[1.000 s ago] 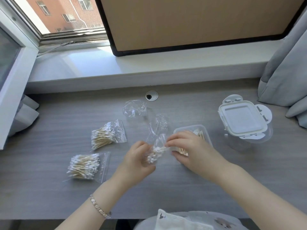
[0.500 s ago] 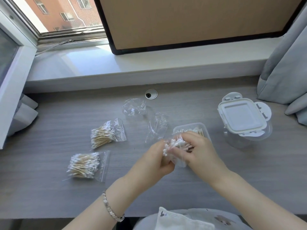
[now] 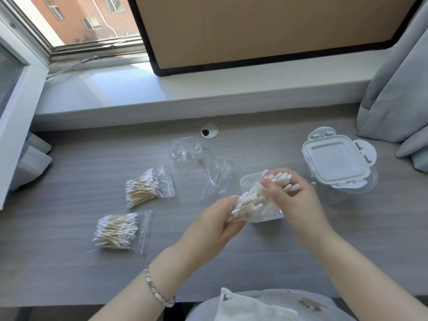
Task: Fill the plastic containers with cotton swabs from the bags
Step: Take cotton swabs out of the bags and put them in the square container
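From the head: grips a clear bag (image 3: 234, 215) in the curled left hand (image 3: 214, 227); pinches a bundle of cotton swabs (image 3: 276, 177), half out of it, in the right hand (image 3: 298, 205), just above the open container (image 3: 246, 181) at centre. Left: far full bag (image 3: 144, 186), near full bag (image 3: 117, 230). Right: lidded container (image 3: 333, 163).

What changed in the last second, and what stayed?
The left hand and right hand carried the bag rightward over the open container; the right hand now grips the cotton swabs, drawing them out. Full bags, empty bags and lidded container stayed put.
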Available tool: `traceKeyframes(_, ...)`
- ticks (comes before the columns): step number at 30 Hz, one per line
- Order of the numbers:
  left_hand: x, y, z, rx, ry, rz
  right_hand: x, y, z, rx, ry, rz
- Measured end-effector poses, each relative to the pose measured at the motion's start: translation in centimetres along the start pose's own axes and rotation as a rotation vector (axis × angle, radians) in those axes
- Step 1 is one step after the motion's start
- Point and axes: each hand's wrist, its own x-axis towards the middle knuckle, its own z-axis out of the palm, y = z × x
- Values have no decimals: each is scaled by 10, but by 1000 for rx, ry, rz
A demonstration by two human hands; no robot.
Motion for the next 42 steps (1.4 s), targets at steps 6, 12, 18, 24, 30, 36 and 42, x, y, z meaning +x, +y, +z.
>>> traceKeyframes(6, 3, 4, 4, 9, -10, 15, -4, 0, 15, 111, -2, 34)
traceKeyframes(12, 2, 3, 6, -66, -10, -30, -4, -12, 17, -1, 95, -176)
traceKeyframes(18, 0, -1, 8, -129, 33, -35, 2, -31, 26, 203, 184, -221)
traceKeyframes(24, -5, -11, 6, -119, 26, -23, 28, -37, 23, 702, 328, 213)
traceKeyframes(30, -17, -31, -4, -72, 58, -68, 41, -32, 13, 1033, 295, 415)
traceKeyframes(36, -34, -87, -25, 52, 214, -383, 43, -30, 8, 1142, 279, 469)
traceKeyframes(42, -22, -76, -33, 506, 281, -379, 36, -30, 17, 995, 302, 416)
